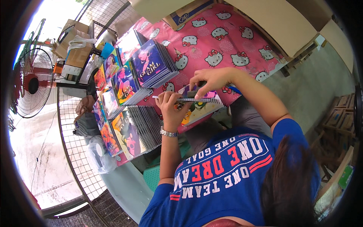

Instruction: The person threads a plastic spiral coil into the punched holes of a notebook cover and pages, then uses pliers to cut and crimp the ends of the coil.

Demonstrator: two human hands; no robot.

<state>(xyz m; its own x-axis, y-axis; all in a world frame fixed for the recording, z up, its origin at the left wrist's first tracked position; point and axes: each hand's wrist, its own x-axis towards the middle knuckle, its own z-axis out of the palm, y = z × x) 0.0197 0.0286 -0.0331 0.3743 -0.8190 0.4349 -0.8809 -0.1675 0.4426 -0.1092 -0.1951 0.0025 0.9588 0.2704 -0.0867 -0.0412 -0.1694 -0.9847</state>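
Note:
A spiral-bound notebook (200, 109) with a colourful cover lies at the near edge of a table with a pink, cat-patterned cloth (211, 41). My left hand (172, 108), a metal watch on its wrist, grips the notebook at its left end by the wire spiral. My right hand (210, 81) reaches over from the right, and its fingertips pinch down on the notebook's top edge at the spiral. A small dark piece sits under those fingers; I cannot tell what it is.
Stacks of similar spiral notebooks stand left of my hands: a purple-covered pile (153, 62), another (126, 85), a nearer one (132, 130). A standing fan (32, 85), cardboard boxes (75, 41) and a wire mesh panel (81, 162) are at the left. A green plastic stool (153, 176) is below.

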